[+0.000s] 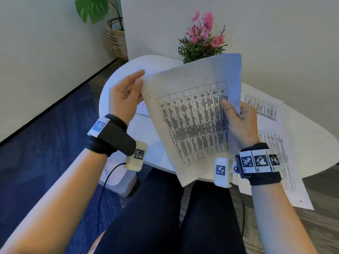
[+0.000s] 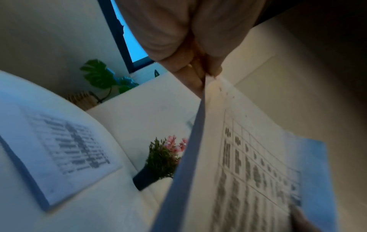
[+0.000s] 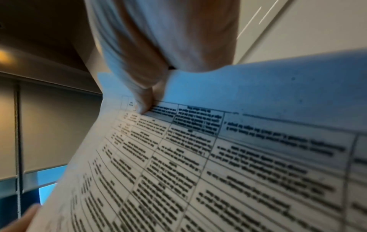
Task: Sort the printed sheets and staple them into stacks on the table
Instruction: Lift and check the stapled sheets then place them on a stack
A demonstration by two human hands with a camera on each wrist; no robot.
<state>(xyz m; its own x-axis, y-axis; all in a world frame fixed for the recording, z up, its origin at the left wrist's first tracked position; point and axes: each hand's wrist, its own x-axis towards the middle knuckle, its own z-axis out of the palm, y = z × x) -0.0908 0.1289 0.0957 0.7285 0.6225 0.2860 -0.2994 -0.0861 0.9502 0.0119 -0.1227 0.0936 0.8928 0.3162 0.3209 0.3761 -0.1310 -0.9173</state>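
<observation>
Holding the printed sheets [image 1: 190,114] up above the lap, both hands had a grip on them. The left hand [image 1: 126,99] pinched the top left corner between thumb and fingers. The right hand [image 1: 238,121] held the right edge, with the thumb on the printed side and the fingers behind. The pages were tilted and bent a little, just in front of the table [image 1: 113,85] edge and not lying on it.

The bundle looked like more than one page, so a loose page could slip out and fall to the floor if a pinch got weak. The corners could also end up uneven, and then a staple would catch them crooked. No stapler showed anywhere.

More papers [image 1: 271,125] lay flat on the white, rounded table to the right, some hanging over its near edge. A small stack [image 2: 59,150] lay to the left. A pot of pink flowers [image 1: 201,39] stood at the back. Blue carpet [image 1: 45,143], a pale wall and a leafy plant in a basket [image 1: 115,39] were beyond.
</observation>
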